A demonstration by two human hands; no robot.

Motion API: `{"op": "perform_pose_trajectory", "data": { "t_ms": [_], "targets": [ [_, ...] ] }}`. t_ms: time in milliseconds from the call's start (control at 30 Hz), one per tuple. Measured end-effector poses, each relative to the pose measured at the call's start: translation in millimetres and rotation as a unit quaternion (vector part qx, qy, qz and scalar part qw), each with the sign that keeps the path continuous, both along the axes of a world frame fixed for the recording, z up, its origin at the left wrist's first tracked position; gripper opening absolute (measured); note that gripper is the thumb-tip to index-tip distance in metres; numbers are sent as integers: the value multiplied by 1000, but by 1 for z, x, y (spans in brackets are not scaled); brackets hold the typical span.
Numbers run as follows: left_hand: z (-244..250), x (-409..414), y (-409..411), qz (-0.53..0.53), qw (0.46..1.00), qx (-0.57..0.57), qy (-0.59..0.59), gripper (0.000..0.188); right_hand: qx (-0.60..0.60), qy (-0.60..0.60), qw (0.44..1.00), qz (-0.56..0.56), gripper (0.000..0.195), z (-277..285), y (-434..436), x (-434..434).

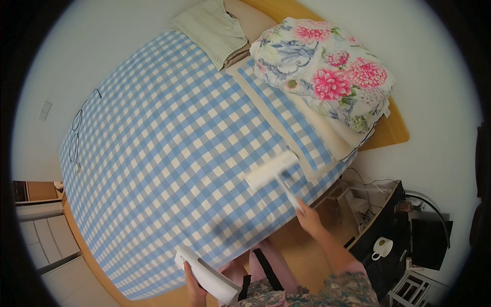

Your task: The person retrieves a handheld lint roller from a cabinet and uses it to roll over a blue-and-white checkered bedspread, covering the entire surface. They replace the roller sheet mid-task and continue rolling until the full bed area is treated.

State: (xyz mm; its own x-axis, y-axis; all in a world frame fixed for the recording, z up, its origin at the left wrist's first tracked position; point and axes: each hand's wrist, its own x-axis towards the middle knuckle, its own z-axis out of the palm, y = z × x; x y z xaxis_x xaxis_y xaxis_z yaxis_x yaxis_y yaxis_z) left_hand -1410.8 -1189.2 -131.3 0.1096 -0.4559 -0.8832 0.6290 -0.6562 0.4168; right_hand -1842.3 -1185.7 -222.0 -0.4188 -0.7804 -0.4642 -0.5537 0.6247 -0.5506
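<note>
My right hand [308,218] grips the handle of a white lint roller [271,170]. The roller's head lies over the blue-and-white checked sheet [191,142], close to the folded edge of a matching checked cloth [303,134] with a beige border. The roller is slightly blurred. At the near edge of the bed, my left hand [195,286] holds a long white plastic case [209,276] with an opening along its side; the case bears writing.
A floral pillow or bundled quilt [326,73] and a pillow under a green checked cloth [215,34] lie at the headboard [397,128]. A coiled cable [76,130] rests along the far left side. At right, a black table [383,230] holds a white mug [382,247].
</note>
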Motion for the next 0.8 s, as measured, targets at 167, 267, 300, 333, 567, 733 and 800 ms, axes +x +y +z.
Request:
{"op": "perform_pose_trajectory", "data": {
  "t_ms": [167, 267, 300, 333, 567, 733, 800],
  "targets": [
    [23, -1, -13, -49, 998, -40, -9, 45, -10, -13, 1000, -25, 47, -15, -127, 29],
    [35, 13, -10, -64, 997, -46, -25, 44, -12, -41, 997, -59, 46, -12, -81, 44],
    [38, 20, -6, -66, 996, -48, -32, 43, 21, -52, 996, -64, 46, -10, -51, 47],
    [36, 29, 0, -62, 996, -49, -35, 44, 36, -43, 996, -66, 46, -6, -17, 53],
    [16, 86, 39, -64, 997, -34, 1, 48, 1, -28, 990, -140, 48, 22, 166, 97],
    [22, 128, 64, -66, 995, -73, 12, 50, -8, -8, 989, -146, 46, 38, 185, 127],
    [30, 144, 71, -68, 995, -71, 16, 50, 0, -64, 977, -202, 45, 37, 198, 151]
  ]
}}
